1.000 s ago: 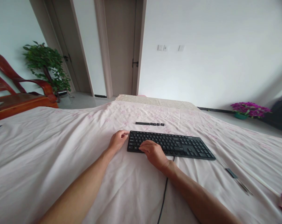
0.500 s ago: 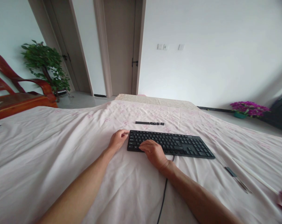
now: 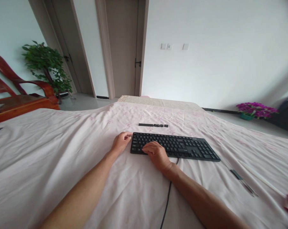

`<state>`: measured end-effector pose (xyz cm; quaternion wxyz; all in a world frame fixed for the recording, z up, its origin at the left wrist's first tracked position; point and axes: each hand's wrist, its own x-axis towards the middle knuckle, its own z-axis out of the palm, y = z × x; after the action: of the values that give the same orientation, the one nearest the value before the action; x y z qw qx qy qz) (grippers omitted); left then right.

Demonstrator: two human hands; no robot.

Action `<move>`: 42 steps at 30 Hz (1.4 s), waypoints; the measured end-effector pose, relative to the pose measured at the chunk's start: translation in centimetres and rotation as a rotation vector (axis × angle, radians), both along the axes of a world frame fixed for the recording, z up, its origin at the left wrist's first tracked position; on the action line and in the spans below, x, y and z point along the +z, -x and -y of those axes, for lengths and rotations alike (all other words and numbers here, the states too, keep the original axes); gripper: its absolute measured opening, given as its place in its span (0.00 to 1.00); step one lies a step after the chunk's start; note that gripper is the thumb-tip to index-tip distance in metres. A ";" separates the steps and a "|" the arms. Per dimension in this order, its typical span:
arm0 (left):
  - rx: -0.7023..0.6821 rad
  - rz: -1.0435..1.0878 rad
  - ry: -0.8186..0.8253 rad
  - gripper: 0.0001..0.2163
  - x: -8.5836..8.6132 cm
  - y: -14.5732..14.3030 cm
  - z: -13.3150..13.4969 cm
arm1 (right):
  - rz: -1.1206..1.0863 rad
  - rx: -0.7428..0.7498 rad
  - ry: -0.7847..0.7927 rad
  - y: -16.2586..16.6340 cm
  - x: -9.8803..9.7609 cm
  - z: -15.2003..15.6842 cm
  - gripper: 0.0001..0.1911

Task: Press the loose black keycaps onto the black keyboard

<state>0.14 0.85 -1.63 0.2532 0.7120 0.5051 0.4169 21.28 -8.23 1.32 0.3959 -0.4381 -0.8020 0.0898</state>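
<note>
A black full-size keyboard (image 3: 193,148) lies on the patterned cloth, its cable (image 3: 168,197) running out from the near edge. My left hand (image 3: 121,141) holds the keyboard's left edge near the far corner, with thumb and forefinger against it. My right hand (image 3: 158,156) bends over the bottom row, left of the middle. Its fingers are pressed together at the keys; whatever is between them is hidden. Beyond the keyboard, a long black spacebar keycap (image 3: 146,125) and several small black keycaps (image 3: 161,125) lie in a line.
A wire keycap puller with a dark handle (image 3: 236,174) rests on the cloth (image 3: 98,197) at the right. Past the cloth are a wooden chair (image 3: 27,98), a green plant (image 3: 43,63), purple flowers (image 3: 255,109) and doors (image 3: 122,47).
Both hands keep nearly the same places on the keyboard. The whole view has shifted very slightly.
</note>
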 end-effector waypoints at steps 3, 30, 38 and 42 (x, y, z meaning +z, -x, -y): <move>-0.009 0.005 -0.002 0.14 0.0 0.0 0.1 | 0.021 0.018 -0.003 -0.2 0.1 0.0 0.12; 0.005 -0.013 0.014 0.14 0.0 0.0 0.0 | 0.104 0.028 0.008 -0.7 0.1 0.8 0.19; 0.002 -0.010 0.017 0.14 -0.1 0.1 0.0 | 0.239 -0.023 -0.042 -0.5 0.7 1.1 0.18; -0.002 -0.018 0.016 0.14 -0.1 0.1 0.0 | 0.326 -0.023 -0.058 -0.2 1.1 1.4 0.15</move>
<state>0.03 0.84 -1.76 0.2547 0.7142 0.5098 0.4064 21.53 -9.59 2.46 0.2740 -0.4442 -0.8529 -0.0102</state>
